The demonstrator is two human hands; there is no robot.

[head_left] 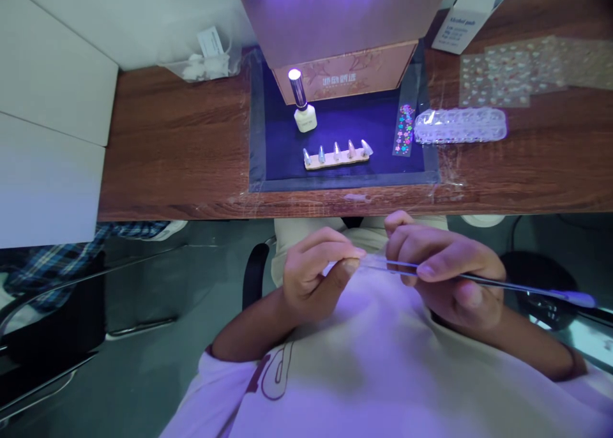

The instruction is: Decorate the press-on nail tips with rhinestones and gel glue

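Observation:
In front of my chest, my right hand (450,265) is closed around slim metal tweezers (522,287). Their two thin prongs point left, and a pale, rounded tip sticks out on the right. Thumb and fingertips of my left hand (318,272) are pinched together at the prong ends, on a small clear piece too faint to name. On the dark mat (282,181) stands a strip of nail tips (337,159), several shiny tips upright on a pale base. Behind it is a nail polish bottle (305,117) with its dark cap on.
An open cardboard box (335,74) with a bright light stands at the mat's back. Rightward lie a flower sticker strip (405,130), a clear compartment case (460,126), sticker sheets (498,77) and an alcohol pad box (462,23). A clear bin (201,64) sits back left.

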